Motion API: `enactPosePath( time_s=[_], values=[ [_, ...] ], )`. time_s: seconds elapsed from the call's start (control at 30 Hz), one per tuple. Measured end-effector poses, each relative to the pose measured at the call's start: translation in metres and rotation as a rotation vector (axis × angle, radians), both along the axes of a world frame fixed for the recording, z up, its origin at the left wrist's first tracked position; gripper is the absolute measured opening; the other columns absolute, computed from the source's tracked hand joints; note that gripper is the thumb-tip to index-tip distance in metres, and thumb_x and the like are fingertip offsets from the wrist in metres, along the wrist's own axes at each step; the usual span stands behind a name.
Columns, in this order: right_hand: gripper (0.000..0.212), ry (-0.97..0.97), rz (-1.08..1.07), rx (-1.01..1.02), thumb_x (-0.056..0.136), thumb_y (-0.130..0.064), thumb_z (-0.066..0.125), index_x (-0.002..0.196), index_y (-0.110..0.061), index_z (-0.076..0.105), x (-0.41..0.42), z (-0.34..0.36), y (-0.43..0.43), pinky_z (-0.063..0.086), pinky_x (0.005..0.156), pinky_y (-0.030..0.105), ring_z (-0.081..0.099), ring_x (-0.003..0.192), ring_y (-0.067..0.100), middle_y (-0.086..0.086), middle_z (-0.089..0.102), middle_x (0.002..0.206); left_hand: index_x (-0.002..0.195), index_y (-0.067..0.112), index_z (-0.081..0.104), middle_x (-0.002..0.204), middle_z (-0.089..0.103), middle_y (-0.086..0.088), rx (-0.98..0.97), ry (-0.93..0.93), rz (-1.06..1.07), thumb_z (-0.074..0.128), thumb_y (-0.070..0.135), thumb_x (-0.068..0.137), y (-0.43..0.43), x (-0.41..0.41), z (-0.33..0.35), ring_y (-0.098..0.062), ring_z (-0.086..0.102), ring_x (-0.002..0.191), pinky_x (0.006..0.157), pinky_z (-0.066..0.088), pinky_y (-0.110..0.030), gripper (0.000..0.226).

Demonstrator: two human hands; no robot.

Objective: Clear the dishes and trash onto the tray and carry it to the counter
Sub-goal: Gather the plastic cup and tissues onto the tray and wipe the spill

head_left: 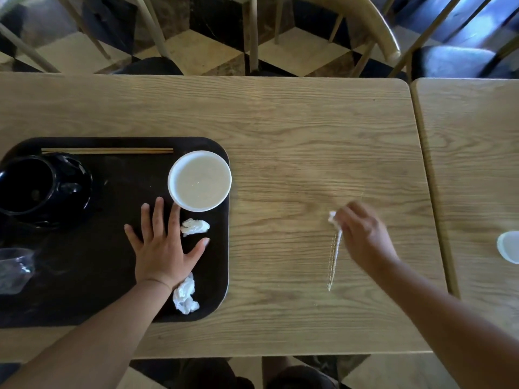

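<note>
A dark tray (pixel 106 299) lies on the left of the wooden table (pixel 309 122). On it are a black pot (pixel 42 189), wooden chopsticks (pixel 106 150), a white bowl (pixel 199 181), two crumpled napkins (pixel 194 227) (pixel 184 296) and a clear plastic piece (pixel 14 268). My left hand (pixel 163 248) rests flat on the tray with fingers spread, holding nothing. My right hand (pixel 362 234), blurred, is closed on a white paper scrap (pixel 334 220) above the table. A thin paper strip (pixel 333 259) trails below it.
A second table (pixel 477 164) abuts on the right, with a white lid-like object (pixel 509 247) at the frame's edge. Wooden chairs (pixel 373 29) stand beyond the far edge on a checkered floor.
</note>
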State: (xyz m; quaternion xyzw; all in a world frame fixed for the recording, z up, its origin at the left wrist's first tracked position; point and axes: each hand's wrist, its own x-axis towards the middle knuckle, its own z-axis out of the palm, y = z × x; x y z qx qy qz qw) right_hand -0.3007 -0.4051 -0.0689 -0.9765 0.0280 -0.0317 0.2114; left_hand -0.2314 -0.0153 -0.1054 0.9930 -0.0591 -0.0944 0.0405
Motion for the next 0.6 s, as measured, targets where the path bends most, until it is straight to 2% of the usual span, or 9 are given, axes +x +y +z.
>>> enactPosePath(
  time_s=[0.1, 0.2, 0.27, 0.37, 0.43, 0.5, 0.53, 0.6],
  values=[
    [0.017, 0.078, 0.139, 0.084, 0.082, 0.004, 0.070, 0.084, -0.013, 0.068, -0.070, 0.003, 0.033, 0.045, 0.062, 0.027, 0.053, 0.075, 0.019, 0.001, 0.056, 0.084, 0.152, 0.019, 0.026, 0.163, 0.014, -0.012, 0.001, 0.002, -0.006, 0.037, 0.079, 0.075, 0.000, -0.001, -0.001, -0.037, 0.004, 0.150, 0.111, 0.007, -0.071, 0.098],
    [0.029, 0.256, 0.272, 0.191, 0.076, 0.009, 0.074, 0.087, -0.016, 0.067, -0.130, 0.007, 0.062, 0.052, 0.058, 0.029, 0.057, 0.077, 0.017, -0.002, 0.058, 0.087, 0.152, 0.019, 0.026, 0.163, 0.013, -0.012, -0.002, 0.000, 0.000, 0.037, 0.079, 0.076, 0.002, 0.000, -0.002, -0.036, 0.002, 0.150, 0.111, 0.005, -0.070, 0.097],
    [0.027, 0.335, 0.287, 0.258, 0.078, 0.007, 0.073, 0.086, -0.018, 0.067, -0.145, 0.012, 0.066, 0.053, 0.060, 0.027, 0.059, 0.078, 0.014, -0.004, 0.060, 0.089, 0.152, 0.020, 0.025, 0.163, 0.013, -0.011, -0.007, 0.002, 0.004, 0.037, 0.080, 0.076, 0.001, 0.000, -0.002, -0.036, 0.002, 0.151, 0.112, 0.004, -0.070, 0.097],
    [0.023, 0.404, 0.211, 0.381, 0.085, 0.000, 0.066, 0.085, -0.024, 0.066, -0.137, 0.024, 0.055, 0.049, 0.069, 0.016, 0.059, 0.077, -0.001, -0.013, 0.060, 0.088, 0.152, 0.020, 0.025, 0.163, 0.012, -0.011, -0.012, 0.004, 0.001, 0.036, 0.080, 0.076, 0.001, -0.001, -0.002, -0.035, 0.001, 0.151, 0.112, 0.003, -0.069, 0.097],
    [0.025, 0.384, 0.161, 0.361, 0.085, 0.004, 0.068, 0.086, -0.021, 0.068, -0.113, 0.031, 0.040, 0.046, 0.070, 0.009, 0.060, 0.077, -0.006, -0.015, 0.062, 0.089, 0.152, 0.019, 0.025, 0.164, 0.012, -0.011, -0.011, 0.002, 0.001, 0.036, 0.080, 0.076, 0.001, 0.000, -0.002, -0.035, 0.000, 0.151, 0.112, 0.003, -0.069, 0.097],
    [0.022, 0.289, 0.099, 0.288, 0.084, 0.007, 0.069, 0.090, -0.014, 0.071, -0.077, 0.032, 0.016, 0.046, 0.069, 0.008, 0.058, 0.076, -0.009, -0.009, 0.066, 0.091, 0.152, 0.019, 0.026, 0.164, 0.012, -0.011, -0.010, 0.003, 0.005, 0.036, 0.079, 0.076, 0.000, 0.000, -0.001, -0.035, 0.000, 0.151, 0.112, 0.003, -0.069, 0.097],
    [0.021, 0.233, 0.066, 0.241, 0.083, 0.008, 0.068, 0.091, -0.011, 0.072, -0.057, 0.031, 0.003, 0.044, 0.068, 0.006, 0.057, 0.075, -0.009, -0.005, 0.068, 0.091, 0.152, 0.019, 0.026, 0.164, 0.013, -0.011, -0.008, 0.002, 0.008, 0.037, 0.079, 0.076, 0.000, 0.000, -0.001, -0.035, 0.001, 0.151, 0.112, 0.004, -0.069, 0.097],
    [0.019, 0.163, -0.030, 0.156, 0.084, 0.006, 0.065, 0.092, -0.009, 0.072, -0.017, 0.024, -0.023, 0.039, 0.063, 0.011, 0.058, 0.069, 0.008, 0.001, 0.067, 0.091, 0.151, 0.019, 0.027, 0.164, 0.013, -0.011, -0.010, -0.003, 0.011, 0.037, 0.079, 0.075, -0.001, -0.001, 0.000, -0.035, 0.001, 0.151, 0.113, 0.004, -0.069, 0.097]
  ],
)
